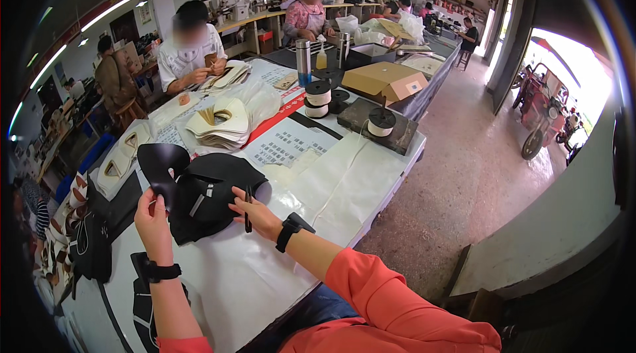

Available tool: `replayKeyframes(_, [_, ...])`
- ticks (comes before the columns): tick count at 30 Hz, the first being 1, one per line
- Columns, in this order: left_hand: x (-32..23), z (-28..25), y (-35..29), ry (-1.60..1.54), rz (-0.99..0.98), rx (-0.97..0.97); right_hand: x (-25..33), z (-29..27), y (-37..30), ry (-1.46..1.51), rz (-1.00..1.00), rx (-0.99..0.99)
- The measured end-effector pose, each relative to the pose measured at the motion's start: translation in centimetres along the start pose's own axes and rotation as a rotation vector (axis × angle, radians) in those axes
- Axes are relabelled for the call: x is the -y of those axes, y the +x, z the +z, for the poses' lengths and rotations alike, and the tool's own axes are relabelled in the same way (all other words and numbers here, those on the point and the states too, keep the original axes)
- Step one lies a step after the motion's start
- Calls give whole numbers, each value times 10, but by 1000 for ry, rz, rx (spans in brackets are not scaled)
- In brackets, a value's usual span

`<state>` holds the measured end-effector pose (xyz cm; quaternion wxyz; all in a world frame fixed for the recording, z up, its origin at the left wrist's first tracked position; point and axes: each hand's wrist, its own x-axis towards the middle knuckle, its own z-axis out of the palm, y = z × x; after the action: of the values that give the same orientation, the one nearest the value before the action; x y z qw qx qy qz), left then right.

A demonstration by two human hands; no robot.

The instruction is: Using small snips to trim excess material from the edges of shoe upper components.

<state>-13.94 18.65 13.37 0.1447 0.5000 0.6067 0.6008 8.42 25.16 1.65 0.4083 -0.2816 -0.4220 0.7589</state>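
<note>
My left hand [154, 217] is closed on the lower edge of a curved black leather-like piece [158, 162] with a cut-out, raised above the table. My right hand [257, 215] has a slim black tool [248, 209] in its grip, upright across the fingers; its exact kind is hard to make out. Those fingers are at the edge of a pile of black cut pieces [222, 184], which lies between my two hands. A small silvery strip [199, 203] shows on the pile. Black bands with devices circle both wrists.
Stacked cream cut pieces [218, 124], white thread spools [318, 97], a spool on a dark slab [380, 122], a steel flask [303, 61] and an open cardboard box [385, 80] stand on the long table. A co-worker [192, 55] works across it. Stitched black pieces [89, 244] lie left.
</note>
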Motion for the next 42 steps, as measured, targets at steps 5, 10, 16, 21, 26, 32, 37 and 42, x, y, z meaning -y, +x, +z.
replayKeyframes(5, [-12, -8, -4, 12, 75, 11, 3, 0, -4, 26, 10, 12])
replayKeyframes(10, [-39, -14, -13, -37, 113, 0, 5, 2, -4, 24, 47, -24])
replayKeyframes(16, [-39, -26, -16, 76, 208, 29, 4, 2, -5, 10, 10, 3])
replayKeyframes(21, [-44, -35, -26, 194, 277, -12, 0, 9, -14, -49, -14, 16])
replayKeyframes(26, [-50, -37, -61, 302, 420, 11, 3, 12, -32, -28, 9, -3])
replayKeyframes(32, [-47, -33, -168, 507, 406, 495, 2, -10, -49, -69, 13, -128])
replayKeyframes(37, [-21, -35, -252, 515, 208, 671, 35, 5, -73, -10, 117, -128])
replayKeyframes(42, [0, -38, -276, 446, 199, 594, 32, -6, -73, -149, 127, -8])
